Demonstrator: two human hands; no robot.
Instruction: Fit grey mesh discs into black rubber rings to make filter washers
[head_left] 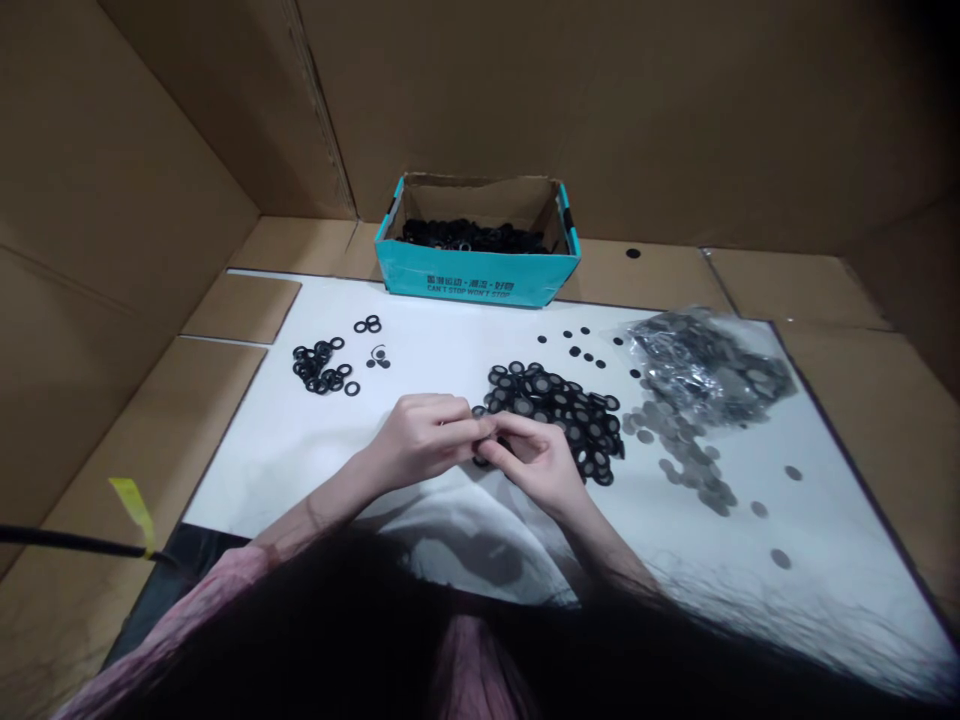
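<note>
My left hand [424,440] and my right hand [541,462] meet over the middle of the white table, fingertips pinched together. Something small and dark shows at the fingertips, but the fingers mostly cover it and I cannot make it out. Right behind and beside my right hand lies a pile of black rings with grey mesh discs in their centres [555,400]. Farther left is a smaller heap of open black rings [319,368]. Loose grey mesh discs [686,445] are scattered to the right of the pile.
A turquoise box [476,275] holding many black rings stands at the back. A clear plastic bag of grey discs [705,365] lies at the right. Small black discs [575,352] dot the white table [300,470]. Cardboard walls [600,120] surround it; a black cable [67,540] enters at left.
</note>
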